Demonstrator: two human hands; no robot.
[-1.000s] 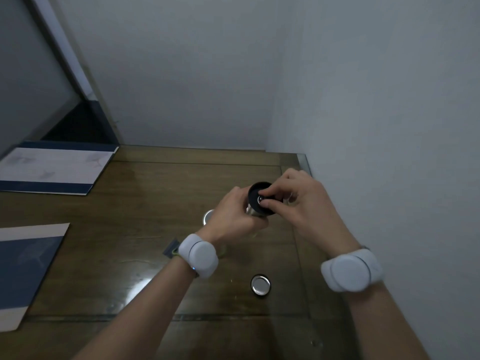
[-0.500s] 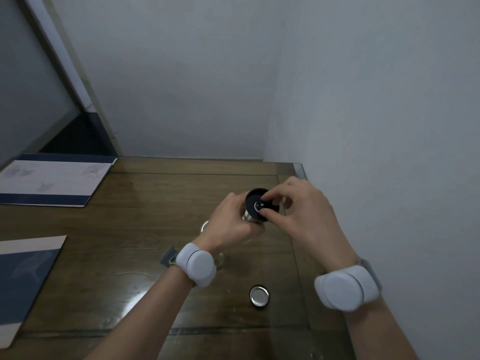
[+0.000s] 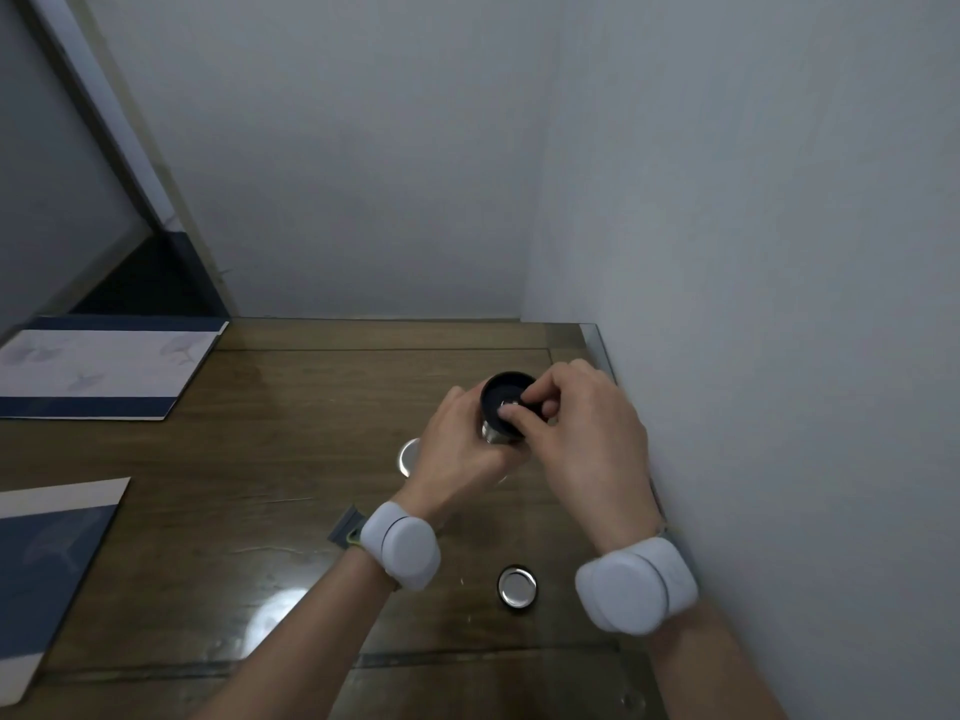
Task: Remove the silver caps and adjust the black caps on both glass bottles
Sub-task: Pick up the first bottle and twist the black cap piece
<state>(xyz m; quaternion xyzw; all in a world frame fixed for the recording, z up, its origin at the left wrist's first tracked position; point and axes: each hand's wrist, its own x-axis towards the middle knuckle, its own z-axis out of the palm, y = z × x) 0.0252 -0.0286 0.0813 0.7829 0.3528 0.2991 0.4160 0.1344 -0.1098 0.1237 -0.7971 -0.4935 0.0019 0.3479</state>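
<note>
Black and round, a cap [image 3: 506,402] sits on top of a bottle [image 3: 496,432] held up above a wooden table [image 3: 260,459], toward the table's far right corner near a pale wall [image 3: 753,304]. Only a metallic band of the bottle's neck shows below the black cap; the rest of the bottle is hidden inside the left hand [image 3: 457,449], whose fingers are curled around it from the left. The right hand [image 3: 582,433] comes in from the right, and its thumb and fingertips [image 3: 530,394] pinch a small part at the centre of the black cap's top.

Just left of the left hand, a silvery round rim [image 3: 408,456] peeks out on the table; most of it is covered by the hand, so what it belongs to cannot be told. Nearer the person, between the two forearms, a loose silver cap [image 3: 517,587] lies on the table with its shiny hollow side up, well apart from the held bottle.

Both wrists wear bulky white bands, the left band [image 3: 400,545] and the right band [image 3: 636,587]. Well apart on the left side of the table lie two blue-and-white folders, one at the far edge [image 3: 104,366] and one closer [image 3: 47,563], cut off by the edge of the view.
</note>
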